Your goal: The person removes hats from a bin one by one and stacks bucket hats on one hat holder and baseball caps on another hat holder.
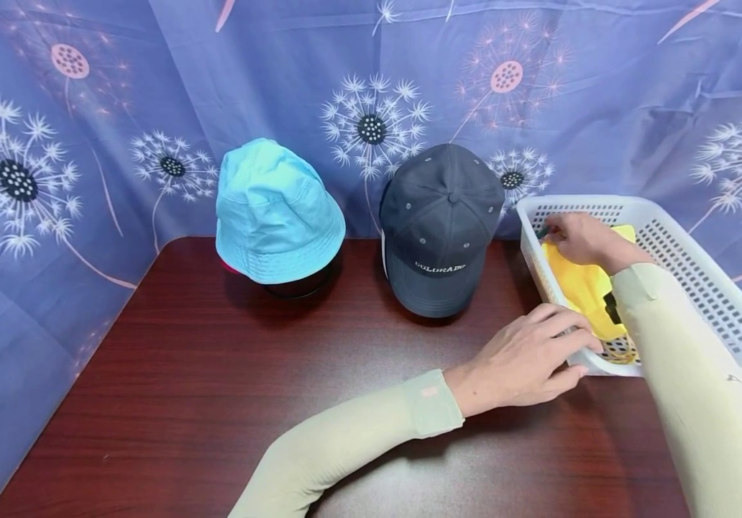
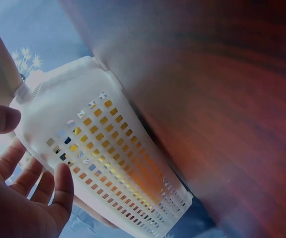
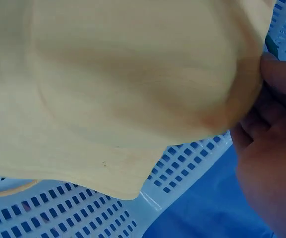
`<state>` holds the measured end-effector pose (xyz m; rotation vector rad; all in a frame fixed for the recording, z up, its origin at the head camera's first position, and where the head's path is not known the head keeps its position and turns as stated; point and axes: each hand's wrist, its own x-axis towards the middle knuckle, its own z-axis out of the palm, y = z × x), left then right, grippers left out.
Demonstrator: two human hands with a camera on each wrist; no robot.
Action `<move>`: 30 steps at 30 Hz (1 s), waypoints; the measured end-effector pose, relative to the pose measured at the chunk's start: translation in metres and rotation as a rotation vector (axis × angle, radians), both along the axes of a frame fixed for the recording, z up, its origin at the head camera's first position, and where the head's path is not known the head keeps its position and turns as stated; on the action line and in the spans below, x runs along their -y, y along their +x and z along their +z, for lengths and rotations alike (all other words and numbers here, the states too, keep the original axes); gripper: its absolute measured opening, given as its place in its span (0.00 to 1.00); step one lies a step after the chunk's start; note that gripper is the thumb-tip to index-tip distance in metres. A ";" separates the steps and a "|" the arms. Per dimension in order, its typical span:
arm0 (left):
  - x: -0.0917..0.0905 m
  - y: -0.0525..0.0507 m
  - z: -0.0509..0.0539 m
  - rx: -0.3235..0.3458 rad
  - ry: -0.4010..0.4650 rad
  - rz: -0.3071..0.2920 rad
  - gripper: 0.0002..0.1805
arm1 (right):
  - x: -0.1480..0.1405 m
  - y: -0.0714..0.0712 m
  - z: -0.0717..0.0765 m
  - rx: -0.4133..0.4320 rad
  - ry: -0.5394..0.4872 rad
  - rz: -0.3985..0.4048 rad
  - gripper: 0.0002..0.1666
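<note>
In the head view a yellow fabric hat (image 1: 574,284) with a small black patch lies in a white perforated basket (image 1: 733,316). My right hand (image 1: 581,237) reaches into the basket, its fingers curled at the hat's far left edge. The right wrist view shows its thumb and fingers (image 3: 277,74) against the edge of the hat (image 3: 133,89), with a small dark green bit (image 3: 271,45) beside them. My left hand (image 1: 533,356) holds the basket's near left corner, fingers over the rim. The left wrist view shows the perforated basket side (image 2: 113,144) beside that hand (image 2: 29,198).
On the dark red-brown table (image 1: 216,403), a light blue bucket hat (image 1: 274,208) sits on a mostly hidden support at the back left. A dark COLORADO cap (image 1: 445,230) stands at the back middle, left of the basket. A blue dandelion-print cloth (image 1: 267,79) hangs behind.
</note>
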<state>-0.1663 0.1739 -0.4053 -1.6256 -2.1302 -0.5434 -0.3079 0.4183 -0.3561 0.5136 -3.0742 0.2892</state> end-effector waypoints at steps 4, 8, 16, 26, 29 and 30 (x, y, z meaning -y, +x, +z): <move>0.000 0.000 0.000 -0.004 0.001 -0.003 0.17 | -0.003 0.002 0.005 -0.015 -0.030 -0.018 0.04; 0.000 0.000 0.000 -0.006 0.003 0.004 0.17 | -0.005 0.005 0.011 0.008 -0.015 -0.018 0.06; 0.001 0.001 0.000 -0.006 0.000 0.017 0.17 | -0.004 0.010 0.018 0.100 0.043 0.014 0.10; 0.001 0.000 0.000 -0.011 0.009 0.007 0.17 | -0.007 0.013 0.021 0.099 0.071 -0.018 0.03; 0.000 0.001 0.000 -0.012 0.015 0.009 0.18 | -0.010 0.015 0.023 0.076 0.065 -0.033 0.03; 0.000 0.001 0.000 -0.014 0.018 0.011 0.18 | -0.011 0.016 0.024 0.055 0.060 -0.031 0.03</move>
